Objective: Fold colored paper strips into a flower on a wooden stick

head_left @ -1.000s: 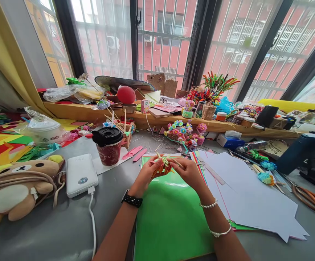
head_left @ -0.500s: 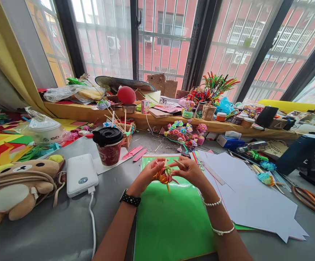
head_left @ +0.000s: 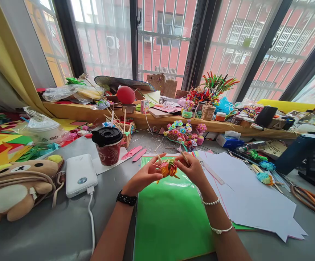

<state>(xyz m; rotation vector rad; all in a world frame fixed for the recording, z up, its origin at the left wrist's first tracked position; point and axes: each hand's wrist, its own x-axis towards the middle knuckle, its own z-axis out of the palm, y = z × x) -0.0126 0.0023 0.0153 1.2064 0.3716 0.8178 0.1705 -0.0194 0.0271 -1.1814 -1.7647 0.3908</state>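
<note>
Between my hands is a small folded paper flower (head_left: 168, 169) in orange, yellow, pink and green, with pointed strips sticking out. My left hand (head_left: 146, 174) is closed on its left side, thumb below and fingers above. On the right, my right hand (head_left: 190, 166) pinches a thin pale stick (head_left: 185, 158), its fingertips touching the flower's right edge. Both hands are over the upper part of a glossy green sheet (head_left: 171, 217) lying on the grey table.
A lidded coffee cup (head_left: 107, 154), a white power bank (head_left: 81, 175) with cable and a plush bear (head_left: 18, 185) stand at left. White paper sheets (head_left: 250, 192) and a ruler (head_left: 214, 174) lie at right. Pink paper strips (head_left: 135, 153) and small craft flowers (head_left: 183, 132) sit behind.
The paper flower has turned in my hands, showing more orange. My left hand has opened its grip wider and moved slightly left, and my right hand has shifted a little right.
</note>
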